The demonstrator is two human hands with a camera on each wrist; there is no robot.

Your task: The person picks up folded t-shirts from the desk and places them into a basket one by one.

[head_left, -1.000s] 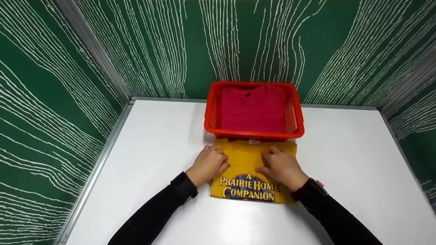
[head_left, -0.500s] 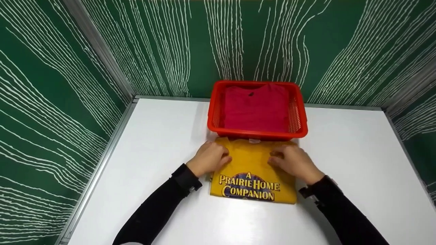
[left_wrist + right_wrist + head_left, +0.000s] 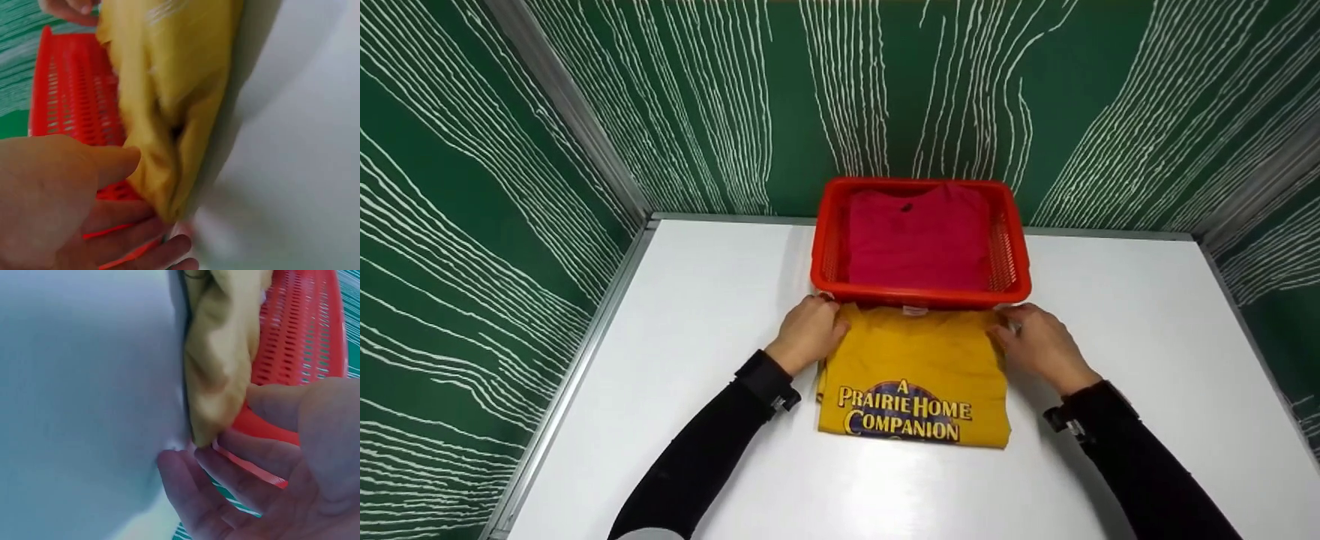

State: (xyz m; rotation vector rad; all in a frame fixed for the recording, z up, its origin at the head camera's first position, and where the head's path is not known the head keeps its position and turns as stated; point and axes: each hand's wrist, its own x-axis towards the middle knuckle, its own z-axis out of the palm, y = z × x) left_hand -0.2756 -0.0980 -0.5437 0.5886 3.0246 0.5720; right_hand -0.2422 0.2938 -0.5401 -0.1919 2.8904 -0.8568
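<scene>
A folded yellow T-shirt (image 3: 915, 349) with "A Prairie Home Companion" printed on it lies on the white table, collar toward a red basket (image 3: 922, 295). At its far left corner my left hand (image 3: 808, 331) pinches the cloth. The left wrist view shows the thumb on top of the T-shirt (image 3: 185, 67) and the fingers at the corner's underside. My right hand (image 3: 1044, 346) pinches the far right corner. In the right wrist view, its thumb lies against the T-shirt (image 3: 219, 365), with fingertips under the corner and down at the table.
Inside the basket lies a folded pink shirt (image 3: 919, 244). The basket stands against the green, white-lined back wall (image 3: 795, 112), just beyond the T-shirt's collar. White table surface (image 3: 697, 300) extends to both sides, with another green wall (image 3: 472, 262) at the left.
Both hands have moved outward and away from me, from the top of the T-shirt to its far corners, and now pinch them. The basket and pink shirt have stayed put.
</scene>
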